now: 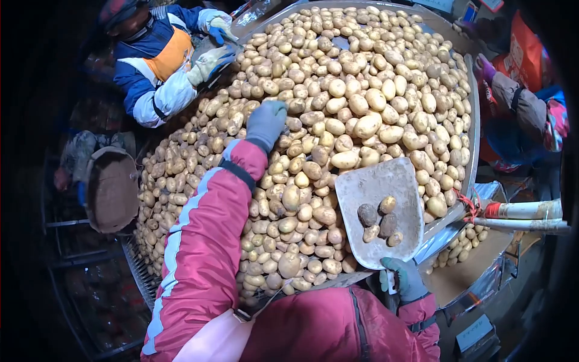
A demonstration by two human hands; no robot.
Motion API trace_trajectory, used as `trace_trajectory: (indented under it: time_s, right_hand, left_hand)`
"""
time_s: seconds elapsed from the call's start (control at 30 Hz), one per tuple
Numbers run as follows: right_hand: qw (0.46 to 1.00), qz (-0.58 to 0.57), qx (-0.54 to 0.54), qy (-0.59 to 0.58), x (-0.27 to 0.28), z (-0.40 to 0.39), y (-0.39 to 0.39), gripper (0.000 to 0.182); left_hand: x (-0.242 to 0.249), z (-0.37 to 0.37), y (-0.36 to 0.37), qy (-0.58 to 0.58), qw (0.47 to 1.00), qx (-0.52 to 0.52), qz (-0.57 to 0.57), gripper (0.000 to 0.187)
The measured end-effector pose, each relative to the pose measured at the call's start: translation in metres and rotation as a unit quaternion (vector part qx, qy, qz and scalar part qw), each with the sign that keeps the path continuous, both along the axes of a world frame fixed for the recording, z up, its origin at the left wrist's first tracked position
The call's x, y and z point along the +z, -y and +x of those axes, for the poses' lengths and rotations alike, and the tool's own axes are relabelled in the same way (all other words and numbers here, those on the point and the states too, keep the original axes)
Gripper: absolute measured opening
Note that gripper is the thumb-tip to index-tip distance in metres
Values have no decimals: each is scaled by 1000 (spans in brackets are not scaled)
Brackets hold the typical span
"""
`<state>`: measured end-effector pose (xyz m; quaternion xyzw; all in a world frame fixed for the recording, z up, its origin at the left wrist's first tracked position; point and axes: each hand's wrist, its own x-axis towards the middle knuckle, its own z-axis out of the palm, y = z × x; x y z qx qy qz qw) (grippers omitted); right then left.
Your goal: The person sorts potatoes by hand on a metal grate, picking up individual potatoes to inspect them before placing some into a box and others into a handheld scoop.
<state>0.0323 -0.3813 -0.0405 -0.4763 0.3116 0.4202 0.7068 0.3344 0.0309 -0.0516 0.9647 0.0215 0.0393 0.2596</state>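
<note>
A big heap of pale potatoes [289, 198] spreads in front of me. My left hand [266, 125], in a grey glove, reaches over the middle of the heap with its fingers curled down against the potatoes; whatever they hold is hidden. Down at the right, my gloved right hand [410, 281] grips the short handle of a whitish scoop [356, 190]. The scoop rests face up on the near right part of the heap. Inside it lie several potatoes, among them a dark potato [367, 215] and a tan potato [388, 204].
A metal rim [474, 120] borders the heap. Across at the upper left, a person in a blue and orange jacket [166, 60] has gloved hands at the edge. Another person's sleeve [522, 105] shows at right. A round container [113, 190] stands left; white pipes [525, 210] jut in from the right.
</note>
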Motion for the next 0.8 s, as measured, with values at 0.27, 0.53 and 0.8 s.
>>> trace_trajectory:
  time_s: [0.27, 0.53, 0.8]
  right_hand:
    - [1000, 23, -20, 3, 7, 8, -1, 17]
    - [1000, 1, 2, 6, 17, 11, -4, 15]
    - [999, -29, 9, 12, 17, 10, -5, 17]
  left_hand:
    - [-5, -16, 19, -109, 920, -101, 363, 43]
    - [5, -22, 26, -233, 925, -26, 299, 44]
    - [-34, -20, 12, -140, 967, 58, 207, 35]
